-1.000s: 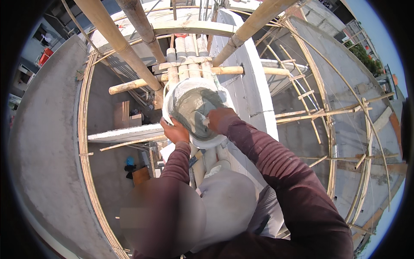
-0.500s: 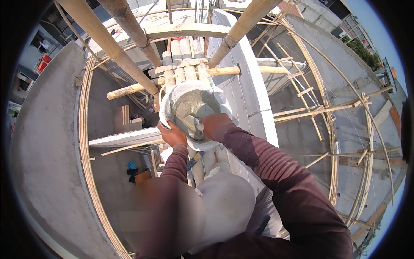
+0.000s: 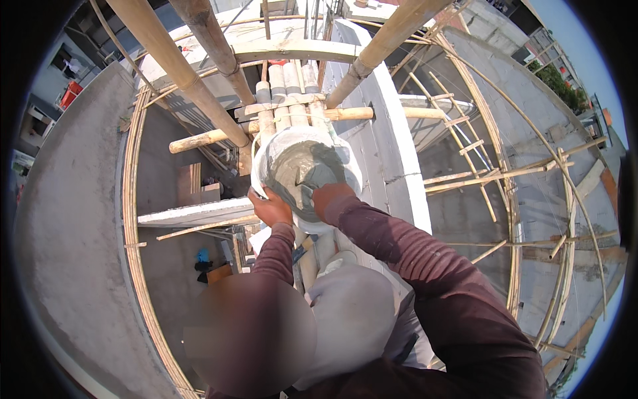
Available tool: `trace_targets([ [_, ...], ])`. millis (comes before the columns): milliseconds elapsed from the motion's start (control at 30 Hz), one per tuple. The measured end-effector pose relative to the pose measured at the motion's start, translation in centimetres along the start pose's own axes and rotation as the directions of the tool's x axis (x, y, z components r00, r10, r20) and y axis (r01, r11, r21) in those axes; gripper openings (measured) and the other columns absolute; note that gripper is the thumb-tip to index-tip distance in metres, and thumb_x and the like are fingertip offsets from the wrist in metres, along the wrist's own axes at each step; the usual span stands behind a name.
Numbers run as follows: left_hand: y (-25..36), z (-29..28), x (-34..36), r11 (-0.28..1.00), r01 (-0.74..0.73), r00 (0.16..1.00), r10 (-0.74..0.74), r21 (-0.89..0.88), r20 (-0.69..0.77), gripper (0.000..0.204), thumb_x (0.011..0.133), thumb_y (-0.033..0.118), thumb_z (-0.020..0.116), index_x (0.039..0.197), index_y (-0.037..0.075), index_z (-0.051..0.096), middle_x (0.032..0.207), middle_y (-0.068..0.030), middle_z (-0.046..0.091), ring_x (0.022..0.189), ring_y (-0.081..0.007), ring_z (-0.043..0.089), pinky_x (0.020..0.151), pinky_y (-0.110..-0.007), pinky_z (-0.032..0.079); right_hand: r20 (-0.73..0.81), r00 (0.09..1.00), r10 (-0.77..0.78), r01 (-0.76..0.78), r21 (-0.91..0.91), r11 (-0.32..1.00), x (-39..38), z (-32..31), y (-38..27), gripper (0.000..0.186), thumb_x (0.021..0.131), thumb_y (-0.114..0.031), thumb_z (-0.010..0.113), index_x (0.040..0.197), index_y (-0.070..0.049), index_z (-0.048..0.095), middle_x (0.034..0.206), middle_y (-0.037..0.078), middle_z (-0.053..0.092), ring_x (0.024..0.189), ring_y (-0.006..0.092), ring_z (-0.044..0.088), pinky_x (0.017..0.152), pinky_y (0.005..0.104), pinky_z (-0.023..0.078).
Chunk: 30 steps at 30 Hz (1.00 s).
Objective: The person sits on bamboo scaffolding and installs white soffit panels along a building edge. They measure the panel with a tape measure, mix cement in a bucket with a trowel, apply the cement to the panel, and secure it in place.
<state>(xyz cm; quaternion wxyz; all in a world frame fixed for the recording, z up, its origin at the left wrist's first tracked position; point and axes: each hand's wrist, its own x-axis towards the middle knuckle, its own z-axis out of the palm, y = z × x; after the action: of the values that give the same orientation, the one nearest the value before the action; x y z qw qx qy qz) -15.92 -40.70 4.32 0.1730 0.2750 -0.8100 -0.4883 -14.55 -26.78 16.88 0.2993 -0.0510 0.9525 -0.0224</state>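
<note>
One white bucket sits on a narrow run of bamboo, its mouth facing up and grey wet mortar inside. The left hand grips the bucket's near-left rim, fingers bent against the wall with little gap. The right hand, over the bucket's near-right part, is closed in a fist around one small tool; its blade end dips into the mortar, and the fist hides the handle.

Just beyond the bucket, four bamboo poles lie side by side, with one flat strip across them and one thicker crosspole beneath. Three stout bamboo posts rise past the bucket, two to its left and one to its right. One white-topped wall runs along the bucket's right side.
</note>
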Motion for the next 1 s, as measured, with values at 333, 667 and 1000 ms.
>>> trace_targets([
  [333, 0.6, -0.3, -0.5, 0.995, -0.018, 1.000, 0.019, -0.096, 0.018, 0.046, 0.101, 0.028, 0.052, 0.129, -0.008, 0.048, 0.121, -0.0332, 0.059, 0.111, -0.0468, 0.058, 0.096, -0.045, 0.044, -0.041, 0.999, 0.005, -0.001, 0.093, 0.996, -0.5, -1.7, 0.8, 0.027, 0.092, -0.019, 0.055, 0.114, -0.014, 0.071, 0.109, 0.012, 0.072, 0.104, 0.0286, 0.070, 0.088, 0.0398, 0.054],
  [667, 0.1, 0.2, -0.3, 0.999, -0.046, 0.999, 0.046, -0.016, 0.000, 0.047, 0.101, 0.029, 0.053, 0.129, -0.009, 0.048, 0.118, -0.0332, 0.061, 0.107, -0.0477, 0.059, 0.092, -0.046, 0.044, -0.143, 0.981, 0.131, -0.089, 0.269, 0.959, 0.7, -0.2, 3.3, 0.026, 0.093, -0.022, 0.055, 0.111, -0.013, 0.072, 0.108, 0.011, 0.073, 0.104, 0.0278, 0.070, 0.089, 0.0397, 0.054],
  [1000, 0.8, 0.0, 0.5, 1.000, -0.004, 1.000, 0.004, -0.013, 0.021, 0.047, 0.102, 0.027, 0.052, 0.132, -0.010, 0.047, 0.121, -0.0354, 0.059, 0.113, -0.0485, 0.057, 0.096, -0.045, 0.045, -0.063, 0.997, 0.046, -0.037, 0.144, 0.989, 0.6, 0.6, 0.7, 0.028, 0.093, -0.021, 0.055, 0.112, -0.009, 0.071, 0.113, 0.015, 0.071, 0.106, 0.0302, 0.069, 0.089, 0.0404, 0.054],
])
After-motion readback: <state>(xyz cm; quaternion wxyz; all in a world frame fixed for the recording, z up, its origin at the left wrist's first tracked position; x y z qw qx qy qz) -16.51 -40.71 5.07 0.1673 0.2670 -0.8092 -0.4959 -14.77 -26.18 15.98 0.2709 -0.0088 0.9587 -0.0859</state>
